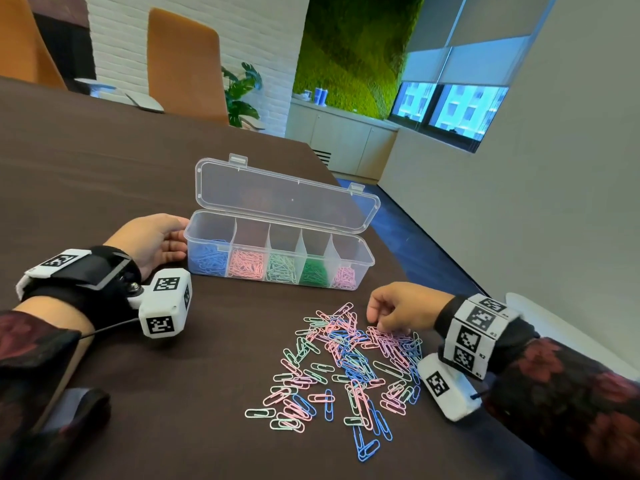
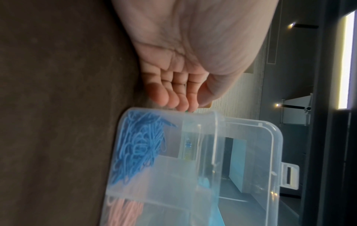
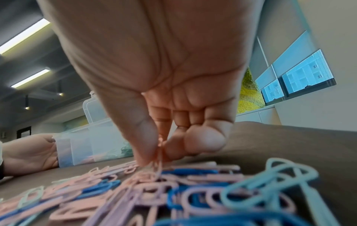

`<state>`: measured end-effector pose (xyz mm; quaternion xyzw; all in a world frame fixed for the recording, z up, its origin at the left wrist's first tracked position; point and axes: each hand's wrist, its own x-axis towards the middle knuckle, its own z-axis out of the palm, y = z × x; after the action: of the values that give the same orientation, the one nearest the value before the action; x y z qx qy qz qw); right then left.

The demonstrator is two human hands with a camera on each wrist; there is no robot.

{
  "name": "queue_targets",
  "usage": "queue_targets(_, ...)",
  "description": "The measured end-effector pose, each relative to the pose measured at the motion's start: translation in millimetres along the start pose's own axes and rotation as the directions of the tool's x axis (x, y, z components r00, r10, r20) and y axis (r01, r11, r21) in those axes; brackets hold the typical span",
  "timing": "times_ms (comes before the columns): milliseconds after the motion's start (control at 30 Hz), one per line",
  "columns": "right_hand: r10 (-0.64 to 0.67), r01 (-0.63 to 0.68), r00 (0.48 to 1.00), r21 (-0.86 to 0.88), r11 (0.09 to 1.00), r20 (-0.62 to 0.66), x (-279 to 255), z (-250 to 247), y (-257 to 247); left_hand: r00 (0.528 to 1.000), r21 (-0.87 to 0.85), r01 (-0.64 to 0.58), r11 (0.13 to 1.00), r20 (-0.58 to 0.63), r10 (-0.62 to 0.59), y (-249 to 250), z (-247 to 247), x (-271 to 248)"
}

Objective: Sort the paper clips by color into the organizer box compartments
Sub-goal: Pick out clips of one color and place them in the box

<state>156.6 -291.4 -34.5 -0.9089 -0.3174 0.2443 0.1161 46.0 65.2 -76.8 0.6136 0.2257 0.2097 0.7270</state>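
Pinching a pink paper clip (image 3: 159, 159) from the loose pile (image 1: 346, 362) near the table's (image 1: 138, 168) front edge, the right hand (image 1: 398, 308) curls downward; farther in, the left hand's (image 1: 156, 240) straight fingers rest against the open organizer box (image 1: 277, 251), toward the right edge.

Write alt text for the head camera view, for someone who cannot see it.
A person's right hand pinches a pink clip from a loose pile of paper clips on a dark table. The left hand rests against the end of an open clear organizer box, whose five compartments hold blue, pink, pale green, dark green and lilac-pink clips.
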Motion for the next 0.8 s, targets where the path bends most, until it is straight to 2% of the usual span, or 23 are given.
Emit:
queue_targets(100, -0.031, 0.037, 0.999, 0.157, 0.987, -0.039, -1.7, -4.8, 2.2, 1.0, 0.001, -0.007, 1.0, 0.001, 0.007, 0.4, 0.3, -1.2)
queue_targets(167, -0.067, 0.084, 0.996, 0.357, 0.93, -0.057, -4.1, -7.7, 1.2, 1.0, 0.002, -0.009, 1.0, 0.001, 0.009, 0.6, 0.0, -1.7)
queue_targets(200, -0.08, 0.103, 0.995, 0.5, 0.86, -0.067, -5.1, -8.2, 0.8, 1.0, 0.002, -0.009, 1.0, 0.002, 0.009, 0.6, -0.1, -1.7)
queue_targets(267, -0.09, 0.133, 0.991, 0.749, 0.649, -0.098, -6.3, -7.5, 0.8, 1.0, 0.003, -0.01, 1.0, 0.004, 0.01, 0.9, -0.4, -1.9)
queue_targets(333, -0.077, 0.143, 0.99, 0.878, 0.457, -0.121, -7.0, -6.7, 0.2, 1.0, 0.011, -0.01, 1.0, 0.007, 0.01, 1.1, -0.5, -2.5)
queue_targets(400, -0.028, 0.144, 0.989, 0.928, 0.342, -0.144, -7.0, -7.3, 0.6, 1.0, 0.016, -0.006, 1.0, 0.007, 0.006, 1.3, -0.4, -2.9)
queue_targets(467, 0.045, 0.146, 0.985, 0.946, 0.291, -0.166, -6.8, -8.5, 2.8, 1.0, 0.018, -0.001, 1.0, 0.004, 0.001, 1.8, -0.3, -3.0)
queue_targets(567, 0.124, 0.129, 0.978, 0.951, 0.281, -0.169, -6.6, -7.8, 7.6, 1.0, 0.019, 0.004, 1.0, 0.006, -0.004, 1.7, 0.0, -2.7)
queue_targets(733, 0.082, 0.092, 0.99, 0.973, 0.21, -0.111, -9.5, -4.9, 9.9, 1.0, 0.02, 0.003, 1.0, 0.005, -0.003, 2.3, 0.8, -3.7)
queue_targets(800, 0.067, 0.075, 0.993, 0.971, 0.227, -0.093, -11.0, -5.6, 8.8, 1.0, 0.017, 0.004, 1.0, 0.005, -0.004, 2.9, 1.1, -4.9)
